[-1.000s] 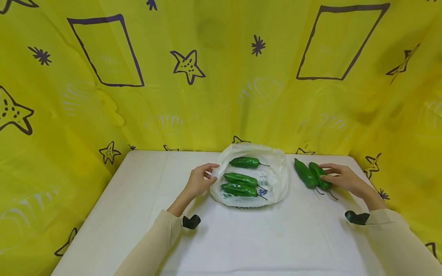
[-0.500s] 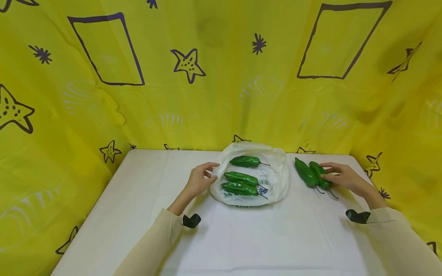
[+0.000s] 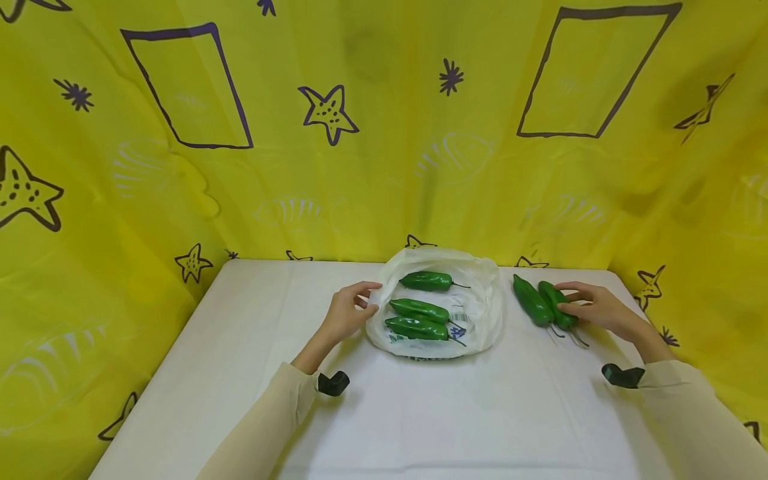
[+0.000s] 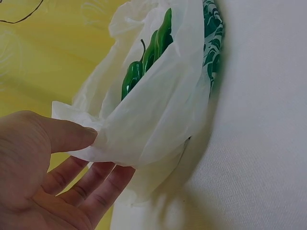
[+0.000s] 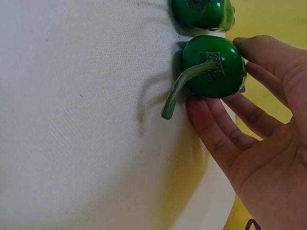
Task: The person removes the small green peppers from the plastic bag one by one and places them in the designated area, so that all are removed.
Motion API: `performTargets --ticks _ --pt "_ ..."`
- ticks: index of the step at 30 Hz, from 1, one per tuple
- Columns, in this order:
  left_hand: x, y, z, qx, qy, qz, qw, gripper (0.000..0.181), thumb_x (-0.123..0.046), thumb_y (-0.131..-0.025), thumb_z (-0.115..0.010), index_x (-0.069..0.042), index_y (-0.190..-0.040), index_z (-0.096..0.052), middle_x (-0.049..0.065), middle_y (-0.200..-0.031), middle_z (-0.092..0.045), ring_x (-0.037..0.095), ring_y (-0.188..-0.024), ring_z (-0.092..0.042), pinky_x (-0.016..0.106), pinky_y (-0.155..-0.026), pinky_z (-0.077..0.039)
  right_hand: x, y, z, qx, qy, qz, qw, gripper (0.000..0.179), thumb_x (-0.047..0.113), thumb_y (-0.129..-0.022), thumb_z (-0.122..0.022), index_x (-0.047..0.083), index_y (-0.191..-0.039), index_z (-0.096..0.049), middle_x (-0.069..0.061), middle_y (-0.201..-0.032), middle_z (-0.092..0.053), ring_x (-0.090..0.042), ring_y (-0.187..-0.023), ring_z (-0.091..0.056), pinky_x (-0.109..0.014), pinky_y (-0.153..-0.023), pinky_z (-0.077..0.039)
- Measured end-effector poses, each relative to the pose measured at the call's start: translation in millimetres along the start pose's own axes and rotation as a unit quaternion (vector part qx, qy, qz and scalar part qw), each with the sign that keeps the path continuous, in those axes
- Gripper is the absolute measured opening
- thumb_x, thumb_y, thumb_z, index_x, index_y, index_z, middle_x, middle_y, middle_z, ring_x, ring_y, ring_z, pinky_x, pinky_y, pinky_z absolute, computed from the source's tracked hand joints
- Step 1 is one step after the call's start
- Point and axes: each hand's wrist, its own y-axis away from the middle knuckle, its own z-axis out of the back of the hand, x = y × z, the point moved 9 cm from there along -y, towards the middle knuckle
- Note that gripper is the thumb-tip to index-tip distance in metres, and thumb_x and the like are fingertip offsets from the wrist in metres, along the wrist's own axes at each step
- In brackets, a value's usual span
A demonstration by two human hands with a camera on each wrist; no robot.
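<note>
My left hand (image 3: 348, 310) pinches the left rim of a thin white plastic bag (image 3: 491, 313), thumb on one side and fingers on the other in the left wrist view. Inside the open bag lie three long green peppers: one at the back (image 3: 426, 281), and a middle one (image 3: 420, 310) close beside a front one (image 3: 416, 328). To the right of the bag, two more lie side by side on the table. My right hand (image 3: 603, 310) holds the right-hand green pepper (image 5: 213, 62) between thumb and fingers; its neighbour (image 3: 533, 301) is untouched.
A white-covered table (image 3: 444, 420) bears everything. Yellow curtains (image 3: 384, 180) with starfish and frame drawings stand close behind it and at both sides. Each wrist wears a dark strap-on piece, such as the left one (image 3: 333, 383).
</note>
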Motion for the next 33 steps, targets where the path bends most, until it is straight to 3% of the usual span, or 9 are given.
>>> performTargets --ticks 15,24,33 --pt "-3.7 2.0 0.3 0.001 0.002 -0.004 1.0000 0.041 0.002 -0.090 -0.073 -0.009 -0.130 -0.070 0.013 -0.106 -0.069 0.023 -0.086 -0.065 0.030 -0.069 -0.056 -2.8 -1.9 1.8 0.001 0.015 0.001 0.9999 0.061 0.029 -0.102 -0.065 -0.002 -0.150 -0.044 -0.039 -0.139 -0.049 -0.052 -0.122 -0.054 -0.037 -0.082 -0.058" --pt "-4.3 0.5 1.9 -0.002 0.001 -0.003 1.0000 0.042 0.002 -0.090 -0.074 -0.010 -0.130 -0.070 0.014 -0.107 -0.070 0.023 -0.086 -0.066 0.030 -0.069 -0.056 -5.0 -2.3 3.8 0.011 0.010 -0.013 0.9998 0.062 0.027 -0.101 -0.067 -0.001 -0.151 -0.043 -0.041 -0.136 -0.050 -0.040 -0.110 -0.064 -0.038 -0.079 -0.060" --pt "-5.8 1.3 2.0 -0.002 0.000 -0.012 0.9999 0.041 0.002 -0.090 -0.074 -0.008 -0.129 -0.070 0.014 -0.106 -0.070 0.023 -0.085 -0.066 0.030 -0.068 -0.056 2.2 2.2 9.0 0.030 0.040 0.010 0.9987 0.060 0.020 -0.102 -0.065 -0.007 -0.150 -0.039 -0.042 -0.131 -0.054 -0.040 -0.106 -0.066 -0.043 -0.079 -0.061"
